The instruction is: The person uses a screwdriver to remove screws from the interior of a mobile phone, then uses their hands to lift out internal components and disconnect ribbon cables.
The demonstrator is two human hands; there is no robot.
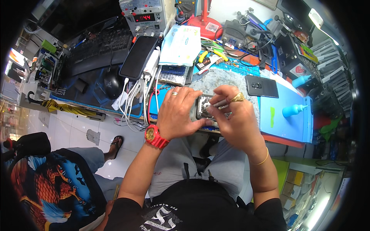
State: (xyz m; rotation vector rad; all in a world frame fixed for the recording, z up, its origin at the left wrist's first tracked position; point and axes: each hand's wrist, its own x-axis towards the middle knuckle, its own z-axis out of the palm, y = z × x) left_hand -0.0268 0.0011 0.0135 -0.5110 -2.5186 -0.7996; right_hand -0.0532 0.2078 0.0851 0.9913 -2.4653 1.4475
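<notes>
An opened phone (202,108) lies at the bench's front edge, its dark and silvery inner parts facing up. My left hand (176,111) grips it from the left, fingers along the far end and thumb at the near end. Over its right side, my right hand (242,120) pinches a slim grey metal tool (220,103) between thumb and fingers. The tool's tip is hidden by my fingers, so its exact kind cannot be told. Both hands partly cover the phone.
Right of my hands lie a dark phone back cover (262,86) and a blue mat with a light-blue bottle (293,111). A black phone (138,57), white cables (135,98) and a power supply (144,21) stand left. Yellow-handled pliers (203,56) lie beyond. Another person sits lower left.
</notes>
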